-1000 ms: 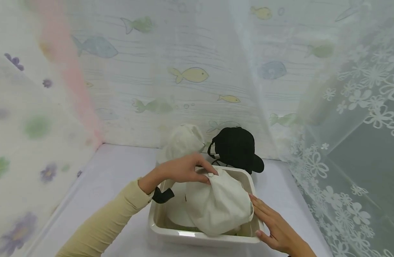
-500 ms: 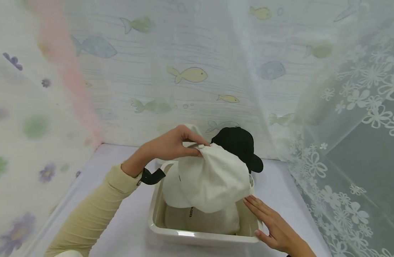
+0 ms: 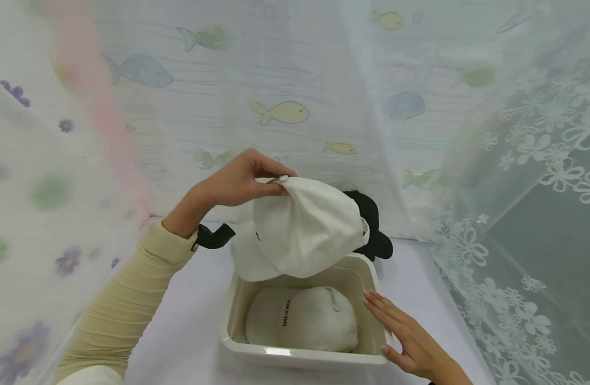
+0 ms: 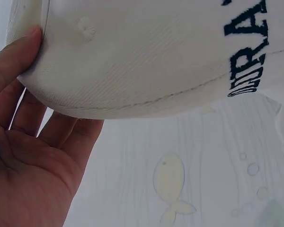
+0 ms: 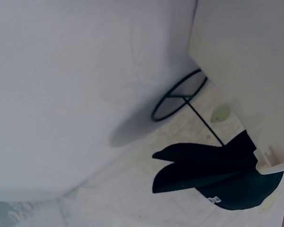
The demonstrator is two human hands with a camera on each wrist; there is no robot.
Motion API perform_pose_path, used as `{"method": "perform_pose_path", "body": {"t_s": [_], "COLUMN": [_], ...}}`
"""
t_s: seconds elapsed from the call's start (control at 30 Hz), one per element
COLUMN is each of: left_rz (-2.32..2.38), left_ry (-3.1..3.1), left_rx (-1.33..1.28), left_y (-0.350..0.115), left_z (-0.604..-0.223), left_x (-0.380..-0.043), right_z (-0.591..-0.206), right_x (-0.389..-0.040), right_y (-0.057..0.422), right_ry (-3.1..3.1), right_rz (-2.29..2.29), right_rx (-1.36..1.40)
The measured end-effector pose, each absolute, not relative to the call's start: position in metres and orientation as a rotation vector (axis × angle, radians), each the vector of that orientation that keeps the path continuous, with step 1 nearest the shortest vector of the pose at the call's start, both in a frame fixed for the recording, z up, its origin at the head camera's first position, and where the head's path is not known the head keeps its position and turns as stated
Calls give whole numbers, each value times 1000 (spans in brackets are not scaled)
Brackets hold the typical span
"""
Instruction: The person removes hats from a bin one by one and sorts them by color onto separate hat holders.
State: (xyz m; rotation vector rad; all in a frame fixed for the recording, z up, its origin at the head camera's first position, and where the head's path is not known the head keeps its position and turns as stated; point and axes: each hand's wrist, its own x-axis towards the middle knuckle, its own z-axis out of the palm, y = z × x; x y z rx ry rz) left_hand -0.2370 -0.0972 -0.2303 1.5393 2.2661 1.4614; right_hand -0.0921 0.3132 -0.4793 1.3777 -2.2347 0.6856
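White cap point(image 3: 311, 224) hangs above the rear of the cream tub point(image 3: 275, 353), its crown top pinched by the left hand point(image 3: 237, 179); the right hand point(image 3: 412, 342), fingers straight, rests against the tub's side. A pale lettered cap point(image 3: 319, 318) lies inside; a black cap point(image 3: 382, 246) sits behind.

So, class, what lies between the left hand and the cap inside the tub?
The head view shows the held white cap, pinched by the left hand, then a narrow strip inside the tub, above the lower cap.
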Motion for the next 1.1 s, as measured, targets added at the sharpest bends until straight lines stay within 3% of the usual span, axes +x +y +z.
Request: {"method": "perform_pose_path", "body": {"t_s": [0.6, 1.1], "left_rz": [1591, 1330], "left_ry": [2571, 2638], "left_rx": [1047, 940], "left_y": [-129, -127], "left_z": [-223, -276], "left_x": [-301, -337], "right_z": [-482, -482], "right_x": [-90, -90], "right_y": [315, 316], "right_ry": [-2261, -2280], "right_rz": [694, 700], "right_rx": [1376, 1359]}}
